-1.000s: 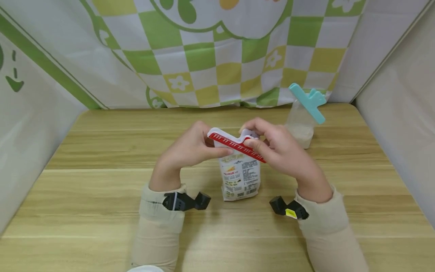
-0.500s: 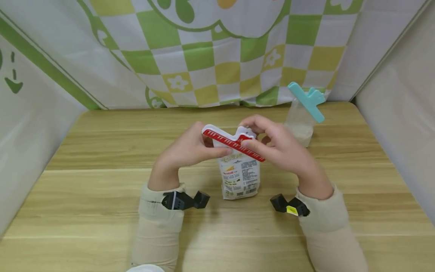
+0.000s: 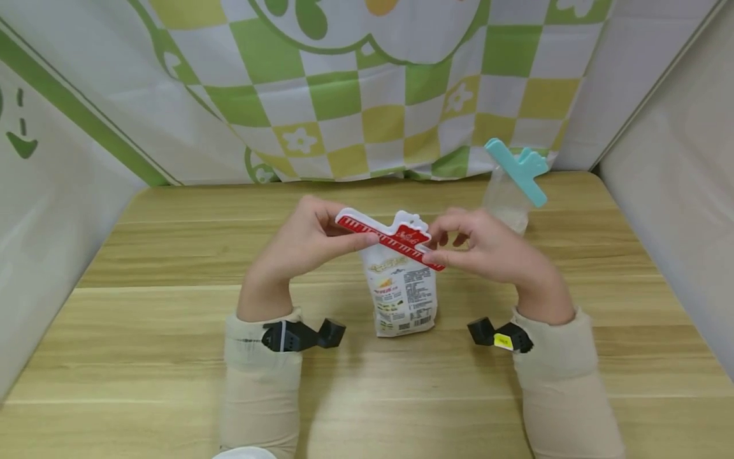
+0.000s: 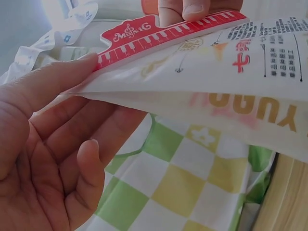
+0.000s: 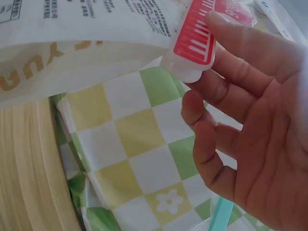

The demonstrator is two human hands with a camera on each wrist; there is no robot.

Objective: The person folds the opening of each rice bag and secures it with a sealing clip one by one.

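Observation:
A white printed paper-like bag stands upright on the wooden table. Across its top lies a red and white bag clip with piano-key print, slanting down to the right; its raised tab reads "Music" in the left wrist view. My left hand pinches the clip's left end and the bag's top corner, thumb in front and fingers behind. At the opposite end, my right hand pinches the clip between thumb and index finger, its other fingers loosely curled. The bag's back is mostly hidden in the head view.
Behind my right hand stands a clear bag of pale contents, closed with a turquoise clip. A white round object shows at the bottom edge. Checkered cloth hangs along the table's back edge.
My right hand has moved from the clip's tab to its right end, uncovering the tab. My left hand has shifted slightly left, its thumb now over the clip. The bag stays in place.

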